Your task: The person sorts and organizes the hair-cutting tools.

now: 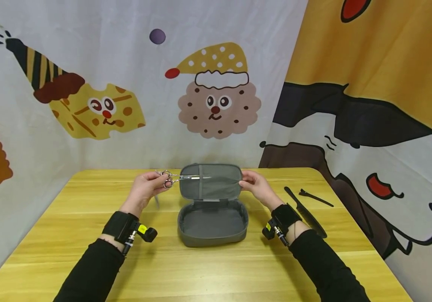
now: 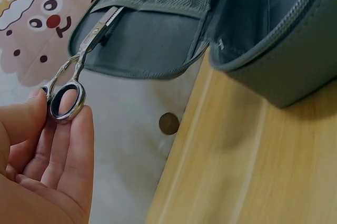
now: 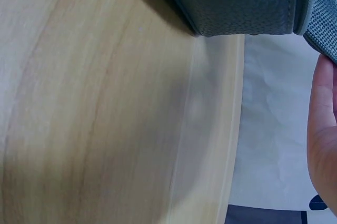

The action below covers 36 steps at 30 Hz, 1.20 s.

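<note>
A grey zip case point(image 1: 213, 222) stands open in the middle of the yellow table, its lid point(image 1: 210, 181) raised upright. My left hand point(image 1: 149, 186) pinches the ring handles of silver scissors point(image 1: 170, 179); their blades lie across the lid's inner pocket. In the left wrist view the scissors point(image 2: 73, 81) point into the lid pocket point(image 2: 147, 39), held by my fingers point(image 2: 73, 150). My right hand point(image 1: 255, 186) grips the lid's right edge; only its palm edge point(image 3: 322, 139) shows in the right wrist view, next to the case point(image 3: 237, 2).
A black comb point(image 1: 306, 214) and a black hair clip point(image 1: 316, 197) lie on the table point(image 1: 216, 268) to the right of my right arm. Cartoon-printed curtains hang close behind and to both sides. A thin grey item lies by the case's left side.
</note>
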Tool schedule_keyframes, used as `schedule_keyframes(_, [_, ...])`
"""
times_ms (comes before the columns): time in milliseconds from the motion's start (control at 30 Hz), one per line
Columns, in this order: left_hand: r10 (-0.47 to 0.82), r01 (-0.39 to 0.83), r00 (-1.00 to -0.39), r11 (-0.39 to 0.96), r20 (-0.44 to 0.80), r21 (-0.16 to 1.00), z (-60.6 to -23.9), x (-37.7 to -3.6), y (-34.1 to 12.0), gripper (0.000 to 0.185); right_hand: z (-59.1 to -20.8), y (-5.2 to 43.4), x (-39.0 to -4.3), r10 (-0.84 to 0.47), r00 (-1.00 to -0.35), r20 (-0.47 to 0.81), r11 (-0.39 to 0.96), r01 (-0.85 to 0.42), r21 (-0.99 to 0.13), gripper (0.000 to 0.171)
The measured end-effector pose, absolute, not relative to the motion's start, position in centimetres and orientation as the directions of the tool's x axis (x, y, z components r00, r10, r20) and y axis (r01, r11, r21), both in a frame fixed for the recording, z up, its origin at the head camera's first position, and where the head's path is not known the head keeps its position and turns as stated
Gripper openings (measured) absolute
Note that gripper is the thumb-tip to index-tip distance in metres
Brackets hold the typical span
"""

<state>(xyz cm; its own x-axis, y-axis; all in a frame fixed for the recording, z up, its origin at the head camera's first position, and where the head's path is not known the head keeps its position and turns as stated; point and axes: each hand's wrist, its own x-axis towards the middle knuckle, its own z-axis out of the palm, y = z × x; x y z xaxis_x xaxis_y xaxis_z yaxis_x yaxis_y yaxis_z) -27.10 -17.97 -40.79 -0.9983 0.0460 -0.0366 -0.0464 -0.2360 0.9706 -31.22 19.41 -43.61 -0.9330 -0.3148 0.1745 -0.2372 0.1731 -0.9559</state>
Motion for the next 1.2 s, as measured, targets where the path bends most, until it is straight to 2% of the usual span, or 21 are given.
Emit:
schedule_keyframes(533, [-0.029,0.019,-0.999,-0.196,0.014,0.98,-41.4,-27.5,-15.5,0.011,-43.8,19.3,-31.2,-0.284,-0.941,0.184,0.187,-0.242,-0.952,0.033])
schedule_keyframes(867, [-0.145,0.071,-0.987,-0.048,0.064,0.996,-41.5,-27.5,-14.7,0.011,-43.9,19.1,-31.1,-0.267,-0.946,0.185,0.185,-0.238,-0.953,0.031])
schedule_keyframes(1200, [-0.159,0.138,-0.976,0.072,0.148,0.988,-40.8,-26.7,-14.0,0.02,-43.6,18.9,-30.8,-0.268,-0.945,0.186,0.181,-0.239,-0.954,0.031])
